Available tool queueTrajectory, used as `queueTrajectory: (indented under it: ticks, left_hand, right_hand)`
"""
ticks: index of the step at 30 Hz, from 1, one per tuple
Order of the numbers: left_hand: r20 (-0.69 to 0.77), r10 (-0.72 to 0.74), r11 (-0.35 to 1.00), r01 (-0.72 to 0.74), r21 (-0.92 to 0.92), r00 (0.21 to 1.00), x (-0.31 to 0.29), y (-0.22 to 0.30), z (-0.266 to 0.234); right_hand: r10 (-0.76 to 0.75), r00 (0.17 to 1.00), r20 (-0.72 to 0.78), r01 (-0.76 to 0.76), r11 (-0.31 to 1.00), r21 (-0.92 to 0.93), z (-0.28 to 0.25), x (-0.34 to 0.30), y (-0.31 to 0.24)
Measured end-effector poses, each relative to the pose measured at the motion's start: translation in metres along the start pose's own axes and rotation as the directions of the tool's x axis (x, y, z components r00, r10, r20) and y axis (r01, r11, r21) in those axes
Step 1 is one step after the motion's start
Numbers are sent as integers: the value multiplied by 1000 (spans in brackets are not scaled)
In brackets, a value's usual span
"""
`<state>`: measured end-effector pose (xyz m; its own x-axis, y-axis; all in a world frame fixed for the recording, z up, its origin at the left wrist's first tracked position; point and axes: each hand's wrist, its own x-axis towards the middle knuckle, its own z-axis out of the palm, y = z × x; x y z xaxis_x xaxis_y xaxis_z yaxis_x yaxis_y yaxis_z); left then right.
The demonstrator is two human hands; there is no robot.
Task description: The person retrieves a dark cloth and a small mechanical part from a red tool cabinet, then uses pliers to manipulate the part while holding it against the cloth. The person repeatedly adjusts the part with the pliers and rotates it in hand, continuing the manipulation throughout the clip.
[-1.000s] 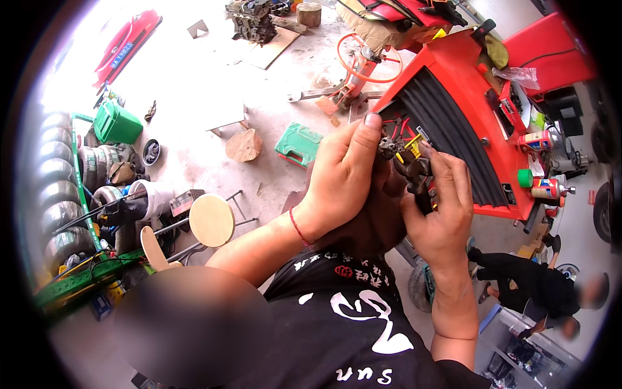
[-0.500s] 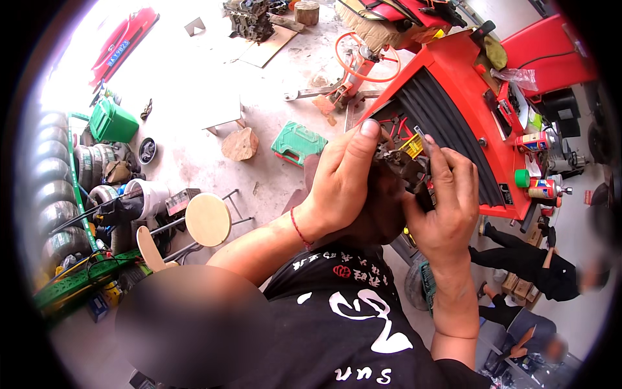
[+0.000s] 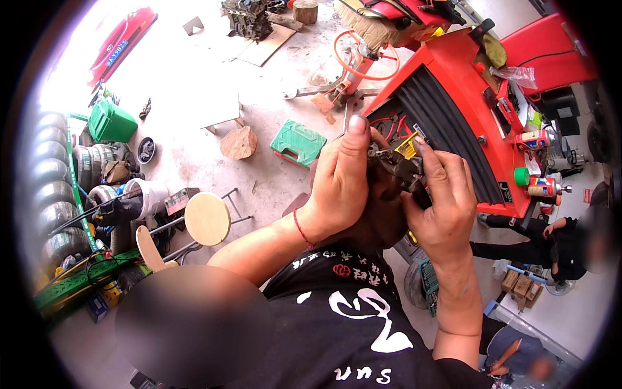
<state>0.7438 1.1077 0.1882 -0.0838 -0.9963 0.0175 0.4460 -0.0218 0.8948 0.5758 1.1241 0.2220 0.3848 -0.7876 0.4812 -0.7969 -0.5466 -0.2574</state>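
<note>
Both hands (image 3: 389, 188) slightly lower, part (image 3: 396, 167) gripped

Both hands are raised close together, forearms coming up from below. The left hand (image 3: 340, 188) curls with fingers upright (a red cord circles its wrist). The right hand (image 3: 440, 201) pinches, fingers bent.

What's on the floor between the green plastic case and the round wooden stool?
Bare concrete floor only, in the head view: nothing lies between the green case and the round stool.

Two labelled spray cans (image 3: 541, 188) lie on the red cart's shelf. Brown cardboard boxes (image 3: 518, 285) sit stacked on the floor beneath.
</note>
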Motion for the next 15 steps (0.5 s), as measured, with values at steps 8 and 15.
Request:
queueTrajectory:
  ticks: [8,15]
  left_hand:
    - [80,-234,967,241,-87,969,0,12,0]
    - [-7,-104,983,102,-150,995,-11,13,9]
  right_hand:
    - [-99,994,-42,101,993,64,-1,5,8]
    - [-103,992,-68,111,986,126,0,3,4]
